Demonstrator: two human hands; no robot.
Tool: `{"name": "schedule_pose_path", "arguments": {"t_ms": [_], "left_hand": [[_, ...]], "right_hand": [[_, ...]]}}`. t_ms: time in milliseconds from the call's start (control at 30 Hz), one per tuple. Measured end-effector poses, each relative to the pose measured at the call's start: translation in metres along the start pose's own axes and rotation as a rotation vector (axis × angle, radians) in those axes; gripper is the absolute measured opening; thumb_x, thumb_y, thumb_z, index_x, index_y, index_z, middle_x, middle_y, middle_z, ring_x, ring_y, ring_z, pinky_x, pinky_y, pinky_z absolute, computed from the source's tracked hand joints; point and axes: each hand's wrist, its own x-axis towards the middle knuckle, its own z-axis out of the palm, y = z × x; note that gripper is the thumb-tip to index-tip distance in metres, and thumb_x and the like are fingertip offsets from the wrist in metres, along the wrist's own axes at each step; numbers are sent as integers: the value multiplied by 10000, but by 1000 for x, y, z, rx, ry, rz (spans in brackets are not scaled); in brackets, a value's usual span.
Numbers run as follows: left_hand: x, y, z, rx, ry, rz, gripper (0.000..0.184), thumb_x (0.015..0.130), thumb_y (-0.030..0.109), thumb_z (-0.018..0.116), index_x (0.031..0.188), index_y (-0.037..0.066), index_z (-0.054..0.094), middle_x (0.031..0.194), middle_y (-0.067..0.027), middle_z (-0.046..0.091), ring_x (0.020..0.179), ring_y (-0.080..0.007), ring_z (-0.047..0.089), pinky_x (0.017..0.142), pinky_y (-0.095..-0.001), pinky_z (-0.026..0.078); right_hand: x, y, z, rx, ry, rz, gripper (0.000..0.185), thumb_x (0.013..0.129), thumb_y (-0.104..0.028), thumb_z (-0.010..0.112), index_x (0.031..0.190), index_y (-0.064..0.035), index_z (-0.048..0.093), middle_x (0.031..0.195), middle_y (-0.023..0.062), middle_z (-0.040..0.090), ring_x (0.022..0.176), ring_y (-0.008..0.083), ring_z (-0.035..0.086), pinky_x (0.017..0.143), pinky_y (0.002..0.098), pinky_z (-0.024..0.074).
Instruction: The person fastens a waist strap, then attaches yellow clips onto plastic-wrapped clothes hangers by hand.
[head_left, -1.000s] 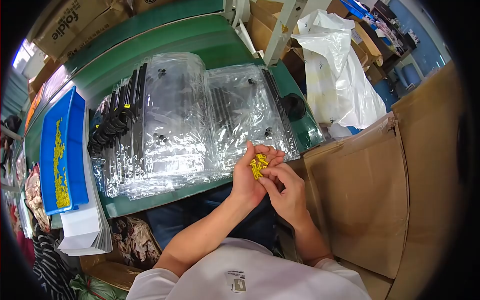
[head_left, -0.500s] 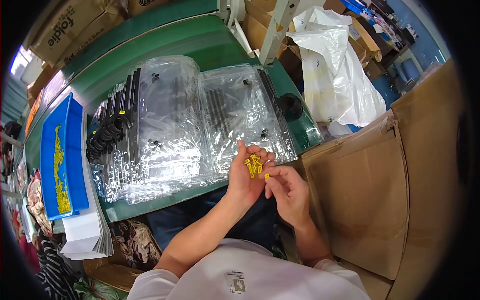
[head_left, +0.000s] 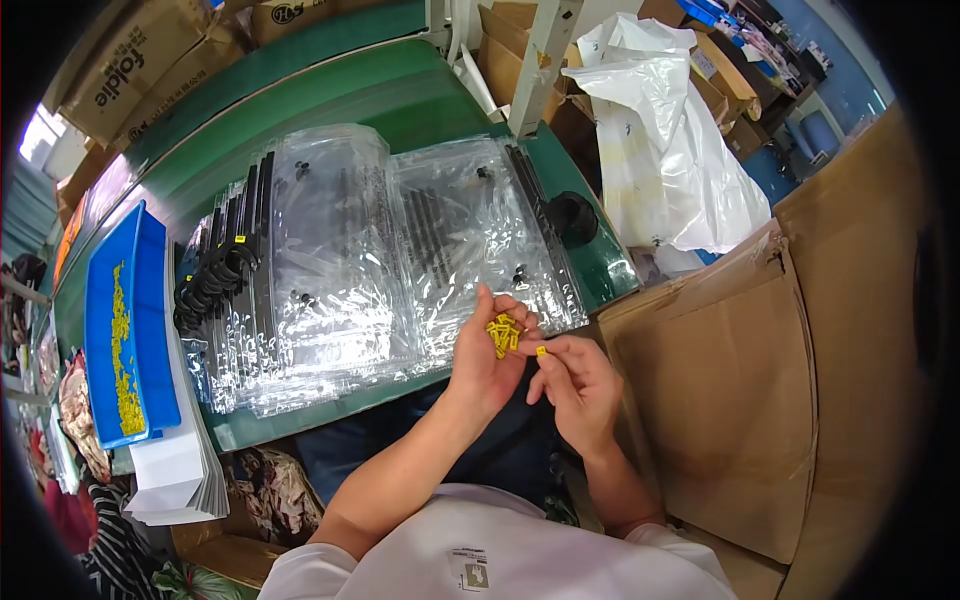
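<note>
Two hands (head_left: 487, 365) (head_left: 585, 392), one blue tray (head_left: 150, 320)

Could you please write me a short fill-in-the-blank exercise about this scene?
1. The small pieces cupped in the left grip are coloured ____.
2. The number of pieces visible at the right grip is ____.
3. Seen from the person, the tray lies to the ____ of the plastic bags.
4. The table under the bags is coloured ____.

Missing words: yellow; one; left; green.
</note>
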Motion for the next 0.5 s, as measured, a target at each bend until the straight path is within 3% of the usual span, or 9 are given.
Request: {"name": "schedule_pose_path", "arguments": {"t_ms": [67,200,267,300,367,400,500], "left_hand": [[10,4,0,-5,-24,5,354,996,399,461,886,74,547,704,-35,516,643,-158,484,580,-279,404],[47,17,9,284,-116,44,300,984,357,512,891,76,558,628,9,438,546,-115,417,480,-258,340],[63,18,30,661,-42,205,283,969,319,545,1007,40,580,611,0,486,496,-122,396,463,-269,359],[79,15,37,660,-52,211,283,969,319,545,1007,40,580,611,0,486,496,-122,396,463,-269,359],[111,6,37,1472,-35,888,311,944,276,553,1145,39,560,687,-91,617,517,-219,525,511,-331,446],[115,5,35,1467,-37,892,311,944,276,553,1145,39,560,687,-91,617,517,-219,525,511,-331,446],[124,2,39,2075,89,807,331,920,248,550,1196,63,546,774,-161,664,609,-316,608,568,-392,485]], "right_hand": [[4,-3,-4,-7,30,-52,116,897,38,529,1013,34,527,1005,178,685,528,132,544,489,186,415],[14,-6,-22,-55,91,-107,136,888,36,550,1023,43,561,969,161,691,521,120,551,476,174,396],[24,-9,-26,-59,131,-112,140,887,33,555,1026,45,571,963,156,691,524,116,550,475,173,393],[32,-11,-27,-60,173,-111,145,885,30,561,1028,46,581,956,151,690,527,113,550,474,173,389],[48,-13,-31,-63,256,-103,155,883,24,571,1033,48,600,944,142,690,532,107,550,472,172,383],[56,-12,-34,-78,270,-100,167,882,18,577,1043,48,611,929,135,687,544,105,548,475,172,379],[86,-9,-45,-135,298,-114,168,883,-6,581,1034,54,626,902,115,681,568,103,542,515,181,400]]}}
